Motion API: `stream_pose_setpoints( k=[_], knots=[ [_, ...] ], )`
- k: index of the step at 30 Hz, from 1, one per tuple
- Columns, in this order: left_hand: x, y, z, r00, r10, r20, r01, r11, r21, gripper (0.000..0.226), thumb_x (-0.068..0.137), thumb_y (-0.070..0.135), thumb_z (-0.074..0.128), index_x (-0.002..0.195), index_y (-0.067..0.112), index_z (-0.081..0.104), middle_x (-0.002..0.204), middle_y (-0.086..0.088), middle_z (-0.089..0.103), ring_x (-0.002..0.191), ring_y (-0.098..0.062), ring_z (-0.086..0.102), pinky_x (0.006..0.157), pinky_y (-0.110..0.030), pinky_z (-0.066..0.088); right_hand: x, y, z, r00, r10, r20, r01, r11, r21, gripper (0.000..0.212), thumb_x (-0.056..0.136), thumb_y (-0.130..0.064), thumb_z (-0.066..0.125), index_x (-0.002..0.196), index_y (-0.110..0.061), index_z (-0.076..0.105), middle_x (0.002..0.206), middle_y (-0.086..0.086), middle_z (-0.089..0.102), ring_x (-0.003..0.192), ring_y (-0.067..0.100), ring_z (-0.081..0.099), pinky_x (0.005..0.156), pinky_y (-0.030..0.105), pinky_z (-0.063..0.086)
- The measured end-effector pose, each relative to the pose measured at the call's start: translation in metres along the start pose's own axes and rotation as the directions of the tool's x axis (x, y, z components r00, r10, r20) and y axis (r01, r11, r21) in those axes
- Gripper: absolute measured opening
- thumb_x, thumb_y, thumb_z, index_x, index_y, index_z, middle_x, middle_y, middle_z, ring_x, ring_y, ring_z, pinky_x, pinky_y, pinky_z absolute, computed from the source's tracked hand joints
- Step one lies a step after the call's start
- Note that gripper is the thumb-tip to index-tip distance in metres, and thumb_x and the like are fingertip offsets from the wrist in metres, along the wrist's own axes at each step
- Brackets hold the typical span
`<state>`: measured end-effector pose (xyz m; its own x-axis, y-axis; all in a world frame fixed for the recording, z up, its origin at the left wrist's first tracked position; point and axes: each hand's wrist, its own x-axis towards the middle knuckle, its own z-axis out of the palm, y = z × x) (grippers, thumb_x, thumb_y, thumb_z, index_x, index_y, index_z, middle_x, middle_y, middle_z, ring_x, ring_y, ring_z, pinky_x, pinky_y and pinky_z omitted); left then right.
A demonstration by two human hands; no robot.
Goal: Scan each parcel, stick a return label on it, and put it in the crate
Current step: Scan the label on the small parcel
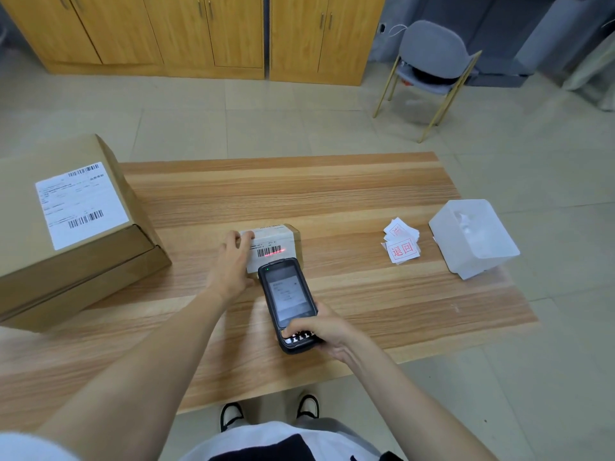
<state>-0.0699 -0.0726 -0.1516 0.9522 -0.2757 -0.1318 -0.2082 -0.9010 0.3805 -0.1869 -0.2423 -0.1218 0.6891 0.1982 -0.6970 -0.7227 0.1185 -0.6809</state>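
While the right hand grips a black slab scanner just before the boxy cardboard parcel, the left hand clasps that parcel's left edge.

The right grip holds the scanner near the small parcel; the left grip holds its end.

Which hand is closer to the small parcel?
Left. The left hand holds the left end of the small parcel; the right hand holds the scanner short of it, not touching.
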Motion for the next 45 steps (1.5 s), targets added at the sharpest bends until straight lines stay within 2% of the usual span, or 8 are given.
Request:
stream_pose_setpoints(
  k=[3,7,13,24,32,38,42,45],
  knots=[
    [0.002,0.001,0.0,1.0,0.017,-0.024,-0.016,0.999,0.031,0.082,0.064,0.008,0.081,0.131,0.014,0.033,0.128,-0.011,0.033,0.105,-0.032,0.045,0.073,-0.041,0.048,0.0,-0.002,0.001,1.0,-0.007,0.004,0.007,1.0,0.002,0.063,0.05,0.004,0.071,0.108,-0.017,0.057,0.097,0.003,0.069,0.094,0.02,0.064,0.072,0.027,0.052],
    [0.005,0.002,-0.002,0.998,0.013,-0.056,-0.008,0.996,0.092,0.074,0.068,0.0,0.073,0.13,0.014,0.034,0.13,-0.012,0.033,0.104,-0.032,0.042,0.061,-0.036,0.045,0.001,-0.003,0.0,1.0,-0.009,0.006,0.009,1.0,-0.009,0.056,0.058,0.008,0.071,0.105,-0.019,0.059,0.095,0.001,0.07,0.093,0.019,0.064,0.071,0.026,0.052],
    [0.007,0.002,-0.005,0.997,0.009,-0.075,0.003,0.987,0.158,0.074,0.068,0.007,0.078,0.127,0.018,0.035,0.132,-0.01,0.033,0.105,-0.03,0.041,0.056,-0.03,0.045,0.001,-0.005,0.0,1.0,-0.015,0.003,0.015,1.0,0.0,0.057,0.053,0.005,0.071,0.104,-0.017,0.059,0.092,0.001,0.07,0.089,0.018,0.065,0.071,0.026,0.052],
    [0.004,-0.004,-0.003,0.995,0.046,-0.093,-0.027,0.98,0.196,0.08,0.064,0.007,0.082,0.125,0.02,0.033,0.13,-0.008,0.031,0.106,-0.028,0.039,0.054,-0.033,0.055,-0.005,-0.01,0.0,0.999,-0.026,0.023,0.026,1.0,0.003,0.051,0.068,0.014,0.065,0.111,-0.013,0.057,0.102,0.011,0.067,0.103,0.032,0.061,0.095,0.043,0.048],
    [0.005,-0.007,0.0,0.992,0.053,-0.112,-0.032,0.984,0.177,0.081,0.06,0.012,0.084,0.124,0.019,0.034,0.125,-0.011,0.035,0.103,-0.029,0.04,0.051,-0.036,0.054,-0.005,-0.008,-0.002,0.999,-0.032,0.038,0.032,0.999,-0.007,0.049,0.07,0.014,0.064,0.108,-0.016,0.057,0.101,0.009,0.067,0.102,0.03,0.062,0.095,0.042,0.049],
    [0.008,-0.006,-0.003,0.994,0.027,-0.109,-0.016,0.995,0.101,0.078,0.064,0.017,0.082,0.127,0.014,0.037,0.132,-0.012,0.034,0.104,-0.031,0.041,0.063,-0.038,0.048,0.002,-0.005,-0.012,0.999,-0.011,-0.032,0.012,1.0,0.024,0.06,0.067,0.012,0.07,0.118,-0.016,0.053,0.102,0.002,0.068,0.091,0.015,0.064,0.07,0.023,0.053],
    [0.014,-0.011,-0.01,0.995,0.029,-0.097,-0.029,1.0,-0.001,0.08,0.062,0.02,0.081,0.129,0.011,0.038,0.126,-0.013,0.037,0.098,-0.032,0.043,0.08,-0.039,0.042,0.011,-0.002,-0.03,0.985,0.023,-0.171,-0.013,0.998,0.06,0.072,0.063,0.012,0.073,0.125,-0.014,0.047,0.113,0.008,0.065,0.1,0.021,0.061,0.072,0.028,0.053],
    [0.021,-0.013,-0.017,0.999,0.013,-0.047,-0.017,0.996,-0.088,0.086,0.055,0.013,0.083,0.129,0.008,0.038,0.123,-0.013,0.038,0.105,-0.032,0.044,0.091,-0.036,0.036,0.015,0.001,-0.049,0.964,0.041,-0.263,-0.034,0.999,0.031,0.073,0.061,0.01,0.075,0.125,-0.014,0.047,0.114,0.009,0.064,0.101,0.023,0.06,0.068,0.028,0.051]
  ],
)
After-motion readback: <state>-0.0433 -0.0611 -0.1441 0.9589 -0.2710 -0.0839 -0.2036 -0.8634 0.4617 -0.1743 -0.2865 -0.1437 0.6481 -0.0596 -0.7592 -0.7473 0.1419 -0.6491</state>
